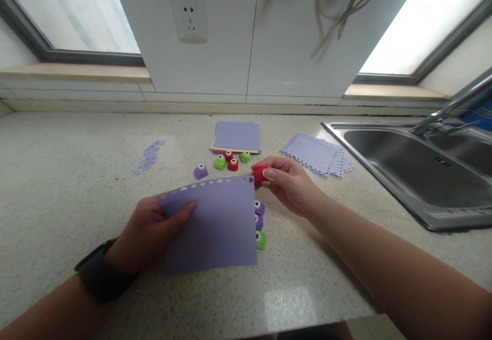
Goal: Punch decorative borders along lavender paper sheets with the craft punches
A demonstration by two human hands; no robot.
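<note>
Your left hand (pixel 154 232) is pinching the purple sheet (pixel 215 227) at ten o'clock, your right hand (pixel 290 181) gripping the red punch (pixel 260 173) at the sheet's two o'clock corner. You're seemingly punching its border; pressing next is calling for steadiness. Punched sheets (pixel 309 151) are lying beyond, toward two o'clock.

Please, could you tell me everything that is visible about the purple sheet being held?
The purple sheet looks thin, like paper or card. Small cut-out shapes line its far edge; the middle is plain. The left grip holds its left side, thumb on top; a red punch in the right grip is at its far right corner. It appears raised above the counter.
</note>
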